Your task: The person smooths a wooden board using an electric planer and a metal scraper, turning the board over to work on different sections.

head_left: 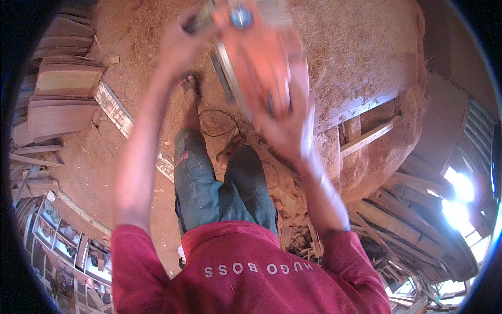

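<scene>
An orange electric hand planer, blurred by motion, is tilted at the top middle, with a round blue and silver knob at its far end. My right hand is closed around its rear handle. Beside the planer's far left side, my left hand looks curled around a dark, blurred piece; its fingers are smeared, and what it holds is unclear. A pale wooden surface shows partly behind the planer. A dark cable loops on the ground beneath.
Shavings cover a mound at the right, where wooden bars show in a gap. Stacked boards stand at the left, near a long pale strip. Planks lie lower right. My foot is on the ground.
</scene>
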Action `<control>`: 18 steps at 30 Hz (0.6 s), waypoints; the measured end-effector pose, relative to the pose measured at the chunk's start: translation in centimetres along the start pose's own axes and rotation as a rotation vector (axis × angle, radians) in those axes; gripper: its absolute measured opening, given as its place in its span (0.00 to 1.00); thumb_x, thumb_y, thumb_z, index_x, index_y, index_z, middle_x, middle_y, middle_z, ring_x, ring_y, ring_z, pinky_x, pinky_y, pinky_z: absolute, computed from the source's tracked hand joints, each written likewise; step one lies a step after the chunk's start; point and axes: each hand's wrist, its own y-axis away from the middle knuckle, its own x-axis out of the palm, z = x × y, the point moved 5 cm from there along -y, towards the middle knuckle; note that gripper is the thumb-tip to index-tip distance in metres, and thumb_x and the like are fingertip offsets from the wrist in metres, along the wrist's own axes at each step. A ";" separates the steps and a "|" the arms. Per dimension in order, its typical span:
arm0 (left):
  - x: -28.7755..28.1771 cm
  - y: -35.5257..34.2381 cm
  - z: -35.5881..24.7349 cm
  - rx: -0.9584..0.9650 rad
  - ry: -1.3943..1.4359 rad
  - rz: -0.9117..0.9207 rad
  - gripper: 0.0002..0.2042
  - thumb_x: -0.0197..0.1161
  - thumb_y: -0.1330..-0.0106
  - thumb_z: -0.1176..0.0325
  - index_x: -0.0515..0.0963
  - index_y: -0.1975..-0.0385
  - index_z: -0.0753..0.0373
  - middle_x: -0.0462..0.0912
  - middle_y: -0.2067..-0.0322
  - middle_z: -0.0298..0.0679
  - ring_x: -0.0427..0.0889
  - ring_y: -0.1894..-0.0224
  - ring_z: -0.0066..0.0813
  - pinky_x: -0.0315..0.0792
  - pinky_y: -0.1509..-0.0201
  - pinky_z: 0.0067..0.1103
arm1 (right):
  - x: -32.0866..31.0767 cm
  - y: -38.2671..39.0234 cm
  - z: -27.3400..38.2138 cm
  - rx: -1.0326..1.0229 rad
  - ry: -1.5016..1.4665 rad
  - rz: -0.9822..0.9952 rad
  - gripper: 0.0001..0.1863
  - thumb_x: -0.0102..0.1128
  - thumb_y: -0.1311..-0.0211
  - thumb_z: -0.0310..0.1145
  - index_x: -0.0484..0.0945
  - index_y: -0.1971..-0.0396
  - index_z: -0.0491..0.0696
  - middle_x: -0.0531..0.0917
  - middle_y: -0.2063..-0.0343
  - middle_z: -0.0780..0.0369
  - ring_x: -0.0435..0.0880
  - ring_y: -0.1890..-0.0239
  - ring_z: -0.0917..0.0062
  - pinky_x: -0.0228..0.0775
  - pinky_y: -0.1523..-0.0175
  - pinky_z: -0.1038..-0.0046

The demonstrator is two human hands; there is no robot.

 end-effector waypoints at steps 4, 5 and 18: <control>7.3 15.2 1.6 -0.011 -0.059 -0.032 0.44 0.80 0.56 0.53 0.70 0.39 0.68 0.74 0.46 0.52 0.72 0.41 0.46 0.65 0.35 0.35 | -2.9 17.0 -7.5 0.257 0.117 0.159 0.39 0.72 0.60 0.33 0.70 0.41 0.46 0.84 0.67 0.50 0.85 0.65 0.51 0.80 0.63 0.59; 8.8 18.5 1.8 -0.047 -0.008 -0.020 0.44 0.81 0.56 0.53 0.70 0.39 0.67 0.74 0.48 0.50 0.72 0.43 0.45 0.65 0.36 0.35 | -3.6 20.0 -8.4 0.227 0.016 0.112 0.35 0.71 0.62 0.33 0.74 0.46 0.45 0.84 0.69 0.53 0.85 0.69 0.54 0.79 0.65 0.60; 3.0 3.8 2.0 -0.050 0.089 -0.134 0.45 0.81 0.57 0.50 0.70 0.40 0.67 0.76 0.52 0.49 0.75 0.48 0.44 0.68 0.41 0.32 | -0.6 4.2 -3.1 0.140 -0.012 0.105 0.23 0.70 0.56 0.29 0.75 0.57 0.44 0.84 0.74 0.53 0.85 0.74 0.55 0.78 0.70 0.63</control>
